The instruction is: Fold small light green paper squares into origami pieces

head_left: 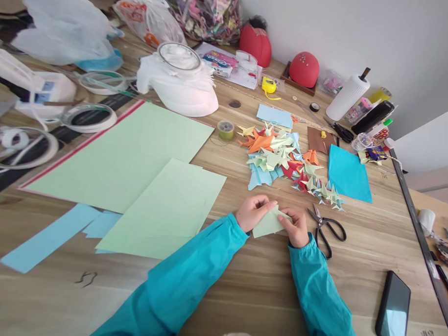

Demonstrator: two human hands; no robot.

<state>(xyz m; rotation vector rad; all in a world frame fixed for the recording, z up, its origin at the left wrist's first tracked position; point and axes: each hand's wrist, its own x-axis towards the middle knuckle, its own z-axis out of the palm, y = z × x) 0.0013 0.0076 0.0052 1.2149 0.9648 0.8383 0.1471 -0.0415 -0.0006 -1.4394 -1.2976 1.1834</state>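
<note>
Between my two hands is a small folded piece of pale green paper, held just above the wooden table. My left hand pinches its upper left edge between thumb and fingers. On the right side, my right hand grips the paper with the thumb on top; its other fingers are partly hidden. Just beyond lies a heap of folded paper cranes in green, orange, blue and red. Black-handled scissors rest beside my right hand, blades slightly apart.
Large green sheets and blue paper strips lie at left. A turquoise square and a phone are at right. A thread spool, tape measure, ribbon rolls and plastic bags stand farther back.
</note>
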